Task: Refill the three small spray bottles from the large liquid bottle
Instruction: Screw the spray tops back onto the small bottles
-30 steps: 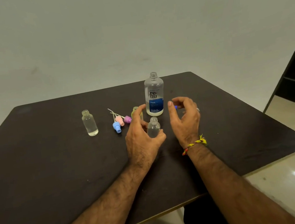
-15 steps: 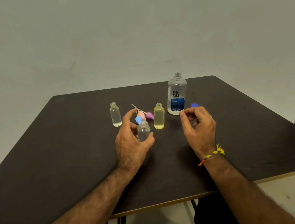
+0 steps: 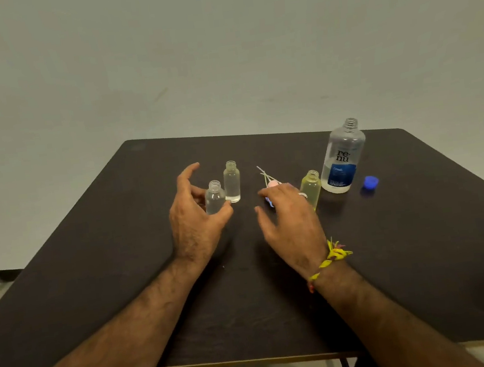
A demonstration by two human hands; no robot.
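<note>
The large clear bottle [image 3: 343,158] with a blue label stands uncapped at the back right of the dark table [image 3: 424,237]; its blue cap [image 3: 370,182] lies beside it. Three small bottles stand open-necked. My left hand [image 3: 193,219] holds a clear one [image 3: 214,200] between thumb and fingers, index finger raised, right beside a second clear one [image 3: 232,183]. The yellowish one [image 3: 311,188] stands next to the large bottle. My right hand [image 3: 287,217] reaches over the loose spray heads [image 3: 272,183], fingers relaxed and covering most of them.
The table's near edge [image 3: 256,360] runs below my forearms. A bare wall rises behind the table, and floor shows at the far left.
My left hand has carried the small clear bottle left and set it beside the other clear one. My right hand has moved from the large bottle over to the spray heads.
</note>
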